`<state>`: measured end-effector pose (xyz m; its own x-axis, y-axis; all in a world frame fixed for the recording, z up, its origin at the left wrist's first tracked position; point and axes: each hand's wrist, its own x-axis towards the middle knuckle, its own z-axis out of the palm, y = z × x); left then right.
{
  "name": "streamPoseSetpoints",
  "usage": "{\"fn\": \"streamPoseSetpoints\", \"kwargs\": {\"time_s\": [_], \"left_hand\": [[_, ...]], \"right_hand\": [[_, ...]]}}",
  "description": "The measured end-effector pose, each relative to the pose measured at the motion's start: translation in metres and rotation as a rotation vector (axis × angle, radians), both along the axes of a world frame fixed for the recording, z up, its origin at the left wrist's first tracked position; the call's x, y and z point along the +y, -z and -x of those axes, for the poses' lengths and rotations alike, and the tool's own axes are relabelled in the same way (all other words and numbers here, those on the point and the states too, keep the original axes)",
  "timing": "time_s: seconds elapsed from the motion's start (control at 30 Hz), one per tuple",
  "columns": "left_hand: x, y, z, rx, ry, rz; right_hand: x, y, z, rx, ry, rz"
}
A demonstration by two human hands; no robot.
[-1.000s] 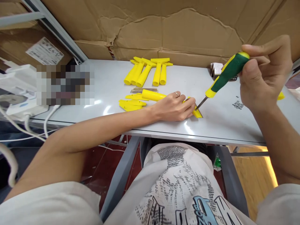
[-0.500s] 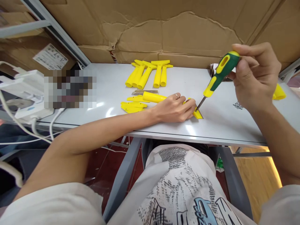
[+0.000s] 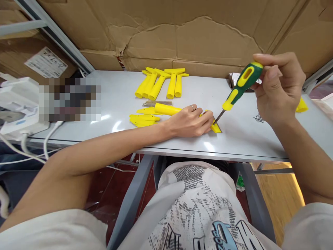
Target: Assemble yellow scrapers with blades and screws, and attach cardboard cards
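While the left hand (image 3: 191,122) clasps the yellow scraper (image 3: 168,109) against the counter (image 3: 239,139), the right hand (image 3: 282,86) pinches the screwdriver (image 3: 241,86) near its upper end, tip at the scraper's head (image 3: 215,128). Scraper plastic is likely light, stiff and slick; hold the tube, clear of the tip.

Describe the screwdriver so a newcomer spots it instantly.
At the white table's right side, find the right hand. It grips the screwdriver, which slants down toward the yellow tool under the left hand. Unlike the yellow T-shaped tools, its handle mixes green with yellow.
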<state>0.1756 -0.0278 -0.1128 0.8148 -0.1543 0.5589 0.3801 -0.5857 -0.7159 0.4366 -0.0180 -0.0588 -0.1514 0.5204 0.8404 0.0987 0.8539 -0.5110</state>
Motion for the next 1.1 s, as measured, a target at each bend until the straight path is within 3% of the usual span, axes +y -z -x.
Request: {"fn": "streamPoseSetpoints", "kwargs": {"time_s": [0.23, 0.47, 0.73, 0.87, 0.97, 1.1], "left_hand": [[0.000, 0.001, -0.001, -0.031, 0.018, 0.010], [0.000, 0.000, -0.001, -0.028, 0.021, -0.003], [0.000, 0.001, -0.001, -0.002, 0.011, 0.029], [0.001, 0.003, 0.000, 0.008, -0.005, 0.035], [0.002, 0.004, 0.000, 0.017, -0.018, 0.046], [0.001, 0.003, 0.001, 0.025, -0.027, 0.054]], "right_hand": [[0.004, 0.002, 0.004, -0.007, -0.093, -0.009], [0.003, 0.002, 0.000, 0.059, 0.001, -0.022], [-0.003, -0.001, 0.005, -0.028, -0.143, 0.051], [-0.001, -0.002, 0.006, 0.052, -0.080, -0.067], [-0.004, -0.002, 0.005, -0.010, -0.015, -0.150], [-0.009, -0.004, 0.004, -0.078, -0.094, -0.061]]}}
